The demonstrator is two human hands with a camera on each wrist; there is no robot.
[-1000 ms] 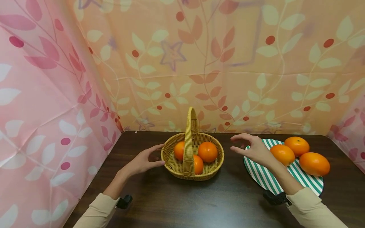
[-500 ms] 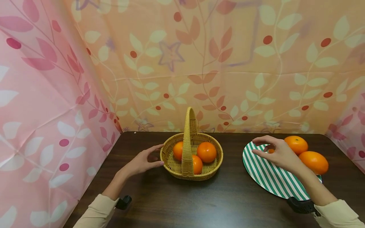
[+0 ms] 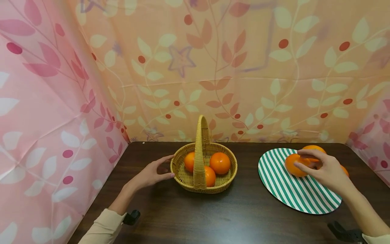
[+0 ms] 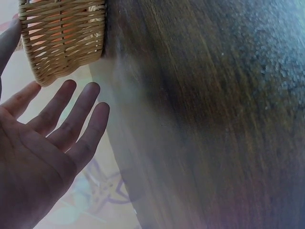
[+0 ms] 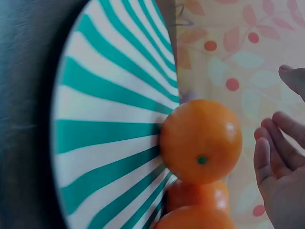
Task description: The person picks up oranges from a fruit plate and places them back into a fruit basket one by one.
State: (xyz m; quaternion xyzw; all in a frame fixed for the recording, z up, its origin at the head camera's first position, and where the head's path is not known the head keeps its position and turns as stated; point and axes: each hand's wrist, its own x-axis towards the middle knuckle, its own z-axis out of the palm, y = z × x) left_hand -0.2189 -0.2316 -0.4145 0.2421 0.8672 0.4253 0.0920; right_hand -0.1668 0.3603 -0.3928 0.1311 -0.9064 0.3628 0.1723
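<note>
My left hand (image 3: pixel 152 174) is at the left rim of a yellow wicker basket (image 3: pixel 210 190). Thumb and forefinger meet its edge, while in the left wrist view the other fingers of the hand (image 4: pixel 40 152) spread loosely under the basket wall (image 4: pixel 66 43). Inside the basket lie three oranges (image 3: pixel 220 163). On the right, three more oranges (image 3: pixel 294 165) sit on a flat oval mat (image 3: pixel 280 183) with green and white stripes. My right hand (image 3: pixel 330 173) hovers over them, partly hiding them. From the right wrist, a gap shows between its fingers (image 5: pixel 263 157) and the nearest orange (image 5: pixel 201 138).
A tall arched handle (image 3: pixel 199 156) rises across the basket. The dark wooden table (image 3: pixel 237 213) ends at a patterned cloth backdrop (image 3: pixel 189 91), with a pink cloth wall (image 3: pixel 45 135) on the left. Each wrist wears a black device (image 3: pixel 131 217).
My right hand has moved right, from beside the basket to over the oranges on the mat. The left hand stays at the basket rim, and the head view has shifted slightly.
</note>
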